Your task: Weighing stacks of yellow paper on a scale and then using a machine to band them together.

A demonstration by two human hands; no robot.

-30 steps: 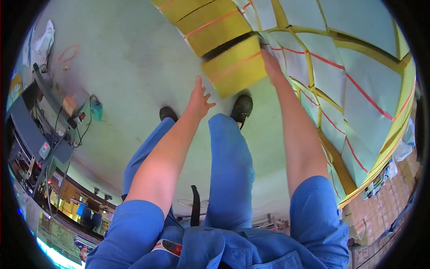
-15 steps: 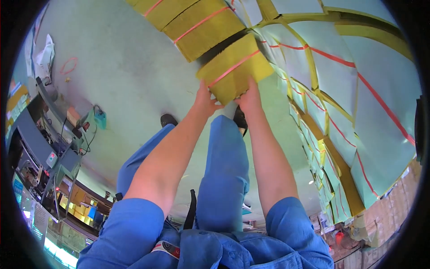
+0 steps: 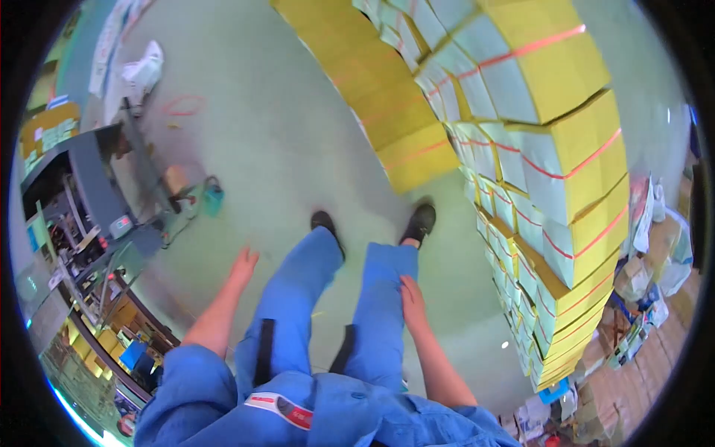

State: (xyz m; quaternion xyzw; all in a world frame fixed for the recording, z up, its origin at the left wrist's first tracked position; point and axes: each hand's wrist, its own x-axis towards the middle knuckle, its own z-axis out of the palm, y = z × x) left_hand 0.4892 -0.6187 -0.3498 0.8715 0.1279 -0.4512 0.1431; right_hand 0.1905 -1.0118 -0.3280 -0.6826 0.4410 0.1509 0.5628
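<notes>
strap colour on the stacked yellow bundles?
Red straps across the yellow bundles; the head view shows it.

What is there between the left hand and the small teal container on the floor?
In the head view, only bare grey-green floor lies between the left hand and the teal container; the hand holds nothing.

Yellow bundles (image 3: 521, 171) stand stacked high on the floor, each bound with a red strap, pale tops showing. The lowest yellow bundle (image 3: 421, 160) of the far row juts out near the shoes.
</notes>
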